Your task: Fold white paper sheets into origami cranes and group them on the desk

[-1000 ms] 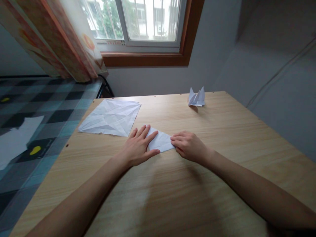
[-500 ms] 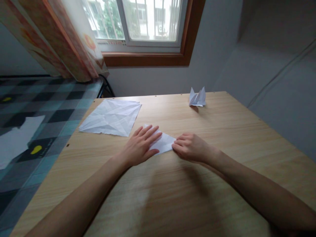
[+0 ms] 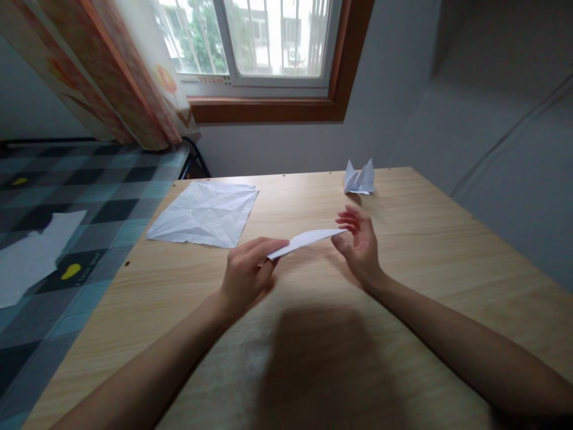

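Note:
A folded sheet of white paper (image 3: 308, 239) is raised over the wooden table (image 3: 215, 370), seen nearly edge-on. My left hand (image 3: 250, 269) pinches its left end between thumb and fingers. At the paper's right tip is my right hand (image 3: 358, 242), its fingers spread and slightly blurred, thumb apart from them. Whether the right fingers touch the tip I cannot tell. To the left, beyond my left hand, a creased white sheet (image 3: 203, 215) lies flat. A folded paper figure with two upright points (image 3: 359, 177) stands near the table's far edge.
Left of the table is a bed with a checked cover (image 3: 107, 239), and white paper pieces (image 3: 31, 257) lie on it. Behind the table are a wall, a window (image 3: 273, 42) and a patterned curtain (image 3: 107, 77). A cable (image 3: 505, 140) runs along the right wall.
The folded paper has come up off the table and tilted. My left hand went from lying flat on it to pinching it. My right hand moved up and its fingers spread.

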Tool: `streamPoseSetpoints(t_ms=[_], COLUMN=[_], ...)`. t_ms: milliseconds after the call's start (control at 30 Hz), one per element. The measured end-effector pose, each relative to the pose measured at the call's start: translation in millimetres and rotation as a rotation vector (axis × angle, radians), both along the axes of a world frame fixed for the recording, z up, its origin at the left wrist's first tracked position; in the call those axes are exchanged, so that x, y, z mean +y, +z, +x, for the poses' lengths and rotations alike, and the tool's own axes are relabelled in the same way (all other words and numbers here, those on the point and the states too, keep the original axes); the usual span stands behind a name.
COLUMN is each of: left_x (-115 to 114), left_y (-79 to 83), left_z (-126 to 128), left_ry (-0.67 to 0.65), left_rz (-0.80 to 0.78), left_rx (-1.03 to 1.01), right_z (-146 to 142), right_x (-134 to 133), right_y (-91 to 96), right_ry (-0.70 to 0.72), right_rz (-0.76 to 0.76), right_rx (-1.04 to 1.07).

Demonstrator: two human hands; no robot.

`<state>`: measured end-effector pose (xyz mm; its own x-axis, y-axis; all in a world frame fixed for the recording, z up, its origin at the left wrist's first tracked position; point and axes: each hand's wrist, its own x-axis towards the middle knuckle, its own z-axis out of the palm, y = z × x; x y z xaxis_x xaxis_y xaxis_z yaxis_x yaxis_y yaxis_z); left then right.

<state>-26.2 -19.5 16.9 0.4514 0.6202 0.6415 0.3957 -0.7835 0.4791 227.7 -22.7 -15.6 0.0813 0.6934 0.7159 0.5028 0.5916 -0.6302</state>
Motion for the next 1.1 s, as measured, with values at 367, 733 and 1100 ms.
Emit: streamPoseSetpoints(t_ms=[367,733,1100], left_x=[-19,-28,-25], left_y=[-11.6,-27.7,-31.6], left_z=[43,36,35], left_ry=[0.016,0.013,-0.077], left_rz=[-0.872,-0.272,-0.366], left_rx=[-0.684,0.105,0.024], right_z=[-35,-42,-42], right_x=[-19,-24,-26], right_y=[3.5,8.5,-2.2], right_ry=[0.558,0.396,0.775], right_rz=[-0.66,-0.691,-0.816], right_rx=[0.445,0.521,0.589])
